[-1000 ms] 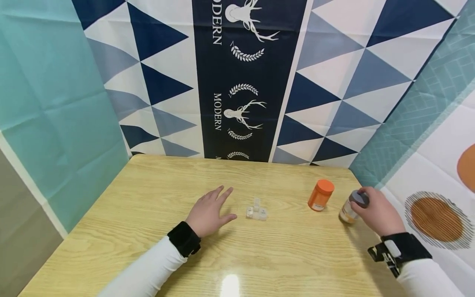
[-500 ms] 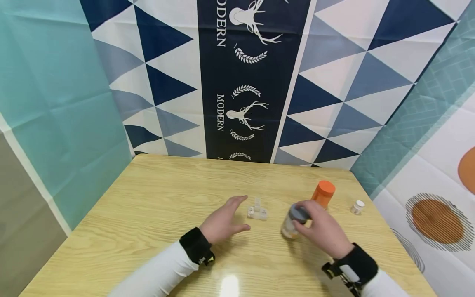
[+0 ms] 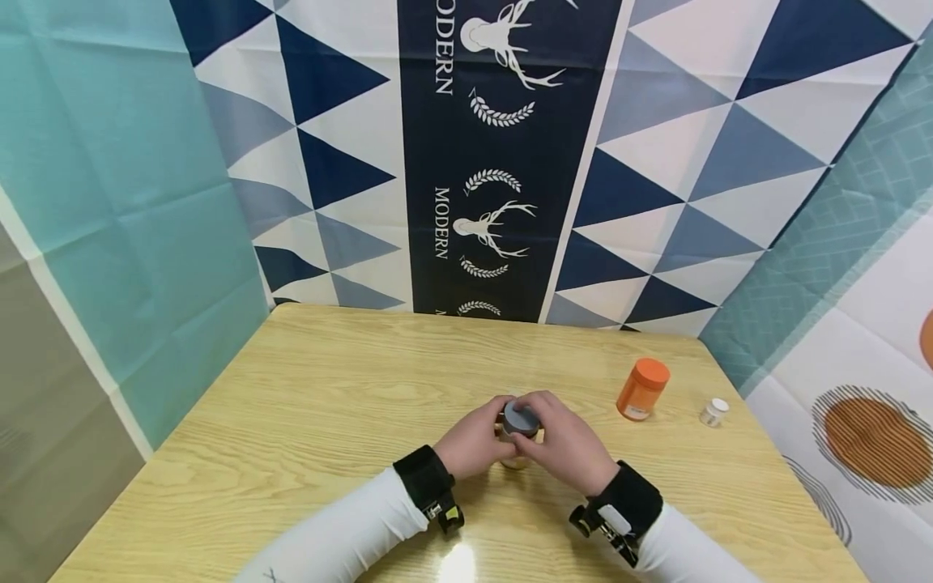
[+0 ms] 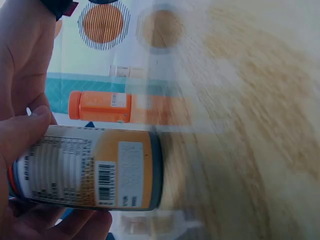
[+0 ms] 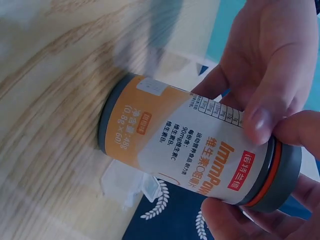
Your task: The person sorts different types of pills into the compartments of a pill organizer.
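Two hands [image 3: 525, 445] hiding grey-lidded bottle [image 3: 519, 423]

We have both forearms angled inward so our hands meet. Our left hand [image 3: 474, 441] curls its fingers inward from the left; our right hand [image 3: 564, 445] curls from above, fingertips pinching.

The bottle [image 3: 516, 429] stands on the table [image 3: 306, 421] near its middle, with the left hand [image 3: 474, 441] at its left and the right hand [image 3: 564, 445] at its right; a jar [image 3: 642, 389] stands well to the right; a small vial [image 3: 714, 411] just right of that; something small, perhaps a box [image 5: 132, 187], lies behind the bottle
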A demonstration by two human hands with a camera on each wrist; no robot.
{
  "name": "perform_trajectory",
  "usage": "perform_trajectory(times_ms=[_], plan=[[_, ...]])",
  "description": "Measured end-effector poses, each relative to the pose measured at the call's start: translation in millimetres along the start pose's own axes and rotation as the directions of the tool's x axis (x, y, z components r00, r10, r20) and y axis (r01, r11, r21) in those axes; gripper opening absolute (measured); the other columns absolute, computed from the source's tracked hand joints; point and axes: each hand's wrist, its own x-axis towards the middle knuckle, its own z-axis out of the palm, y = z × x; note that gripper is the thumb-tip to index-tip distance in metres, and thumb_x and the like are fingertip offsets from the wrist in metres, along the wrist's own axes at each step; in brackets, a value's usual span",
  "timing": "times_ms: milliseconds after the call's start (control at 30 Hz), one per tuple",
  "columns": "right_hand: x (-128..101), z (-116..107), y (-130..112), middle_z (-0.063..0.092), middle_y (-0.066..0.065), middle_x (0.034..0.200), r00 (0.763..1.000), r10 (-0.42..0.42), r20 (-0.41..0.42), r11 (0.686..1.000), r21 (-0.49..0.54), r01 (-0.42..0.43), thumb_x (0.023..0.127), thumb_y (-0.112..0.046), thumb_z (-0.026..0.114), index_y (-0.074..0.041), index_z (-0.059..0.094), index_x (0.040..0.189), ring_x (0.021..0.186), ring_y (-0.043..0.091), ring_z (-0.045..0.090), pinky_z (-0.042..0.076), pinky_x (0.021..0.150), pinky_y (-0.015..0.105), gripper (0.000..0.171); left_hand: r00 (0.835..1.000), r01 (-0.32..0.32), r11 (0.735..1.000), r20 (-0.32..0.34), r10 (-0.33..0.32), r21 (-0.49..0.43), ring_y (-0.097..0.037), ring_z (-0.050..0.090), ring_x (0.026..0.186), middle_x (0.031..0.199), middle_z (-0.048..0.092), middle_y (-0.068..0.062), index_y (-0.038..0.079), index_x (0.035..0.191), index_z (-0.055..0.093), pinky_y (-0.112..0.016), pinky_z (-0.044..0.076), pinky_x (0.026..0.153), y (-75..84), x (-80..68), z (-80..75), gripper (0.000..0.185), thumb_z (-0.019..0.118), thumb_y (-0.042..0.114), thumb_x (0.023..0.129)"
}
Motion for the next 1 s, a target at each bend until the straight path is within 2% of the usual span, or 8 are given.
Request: perform_trajectory(times_ms=[233, 367, 467, 567, 667, 767, 900, 1000], plan=[[3, 0, -2, 0.057, 0.003, 0.122, 0.999, 0.015, 0.036, 0.999, 0.030, -0.016, 0.088, -0.025, 0.078, -0.017, 0.059, 0.121, 0.100, 0.014, 0.061, 0.053, 0.083, 0.036, 0.039, 1.000, 0.008, 0.996, -0.020, -0.010, -0.092, -0.012, 0.060, 0.112, 0.123, 0.062, -0.002, 0.011, 0.134, 0.053, -0.024, 0.051, 0.087, -8.2, 2.0, -0.5, 0.051, 0.076, 0.023, 0.090], [7, -2, -6, 0.057, 0.005, 0.124, 0.996, 0.070, 0.054, 0.997, 0.029, -0.071, 0.088, -0.038, 0.076, -0.015, 0.058, 0.128, 0.098, 0.015, 0.060, 0.052, 0.080, 0.035, 0.050, 1.000, 0.016, 0.995, -0.015, -0.018, -0.100, -0.011, 0.059, 0.111, 0.122, 0.062, 0.000, 0.011, 0.132, 0.053, -0.026, 0.050, 0.089, -11.4, 1.9, 0.0, 0.050, 0.075, 0.024, 0.090], [11, -3, -10, 0.060, 0.006, 0.115, 0.990, 0.128, 0.058, 0.992, -0.022, -0.127, 0.087, -0.056, 0.070, -0.012, 0.059, 0.126, 0.085, 0.015, 0.058, 0.049, 0.069, 0.032, 0.060, 1.000, 0.023, 0.995, -0.004, -0.024, -0.093, -0.011, 0.059, 0.110, 0.121, 0.061, 0.001, 0.012, 0.133, 0.052, -0.027, 0.050, 0.089, -12.7, 2.2, 0.8, 0.049, 0.075, 0.026, 0.091], [15, -3, -15, 0.060, 0.003, 0.093, 0.986, 0.157, 0.063, 0.981, -0.122, -0.149, 0.085, -0.064, 0.066, -0.011, 0.062, 0.113, 0.070, 0.015, 0.053, 0.043, 0.057, 0.030, 0.060, 1.000, 0.022, 0.995, 0.000, -0.022, -0.097, -0.010, 0.060, 0.107, 0.121, 0.062, 0.002, 0.012, 0.133, 0.052, -0.027, 0.050, 0.087, -14.2, 2.4, 2.2, 0.049, 0.074, 0.026, 0.091], [18, -3, -17, 0.056, 0.000, 0.077, 0.987, 0.150, 0.064, 0.966, -0.221, -0.132, 0.086, -0.062, 0.066, -0.012, 0.061, 0.100, 0.061, 0.015, 0.049, 0.038, 0.051, 0.031, 0.052, 1.000, 0.020, 0.993, -0.002, -0.021, -0.112, -0.010, 0.060, 0.108, 0.122, 0.062, 0.002, 0.012, 0.134, 0.053, -0.026, 0.050, 0.086, -14.3, 2.2, 3.2, 0.049, 0.074, 0.025, 0.092], [19, -4, -18, 0.055, -0.001, 0.072, 0.990, 0.123, 0.071, 0.957, -0.273, -0.100, 0.088, -0.057, 0.067, -0.012, 0.060, 0.097, 0.057, 0.015, 0.048, 0.038, 0.050, 0.031, 0.047, 1.000, 0.026, 0.993, 0.004, -0.025, -0.119, -0.009, 0.060, 0.107, 0.122, 0.062, 0.002, 0.014, 0.136, 0.053, -0.026, 0.050, 0.086, -13.0, 1.6, 3.0, 0.049, 0.073, 0.025, 0.092], [18, -5, -13, 0.056, -0.002, 0.078, 0.994, 0.056, 0.093, 0.963, -0.266, -0.030, 0.089, -0.051, 0.067, -0.012, 0.062, 0.102, 0.061, 0.013, 0.048, 0.040, 0.053, 0.030, 0.041, 1.000, 0.026, 0.992, 0.019, -0.024, -0.121, -0.009, 0.059, 0.109, 0.123, 0.062, 0.003, 0.016, 0.135, 0.054, -0.026, 0.050, 0.089, -11.3, 2.1, 1.7, 0.047, 0.072, 0.024, 0.093], [16, -6, -8, 0.054, -0.003, 0.084, 0.993, -0.016, 0.115, 0.965, -0.260, 0.046, 0.090, -0.045, 0.067, -0.014, 0.063, 0.113, 0.066, 0.011, 0.048, 0.042, 0.058, 0.029, 0.038, 0.999, 0.019, 0.992, 0.030, -0.015, -0.123, -0.011, 0.058, 0.114, 0.126, 0.061, 0.003, 0.017, 0.135, 0.054, -0.026, 0.049, 0.092, -12.8, 2.9, 1.0, 0.046, 0.071, 0.024, 0.093]])
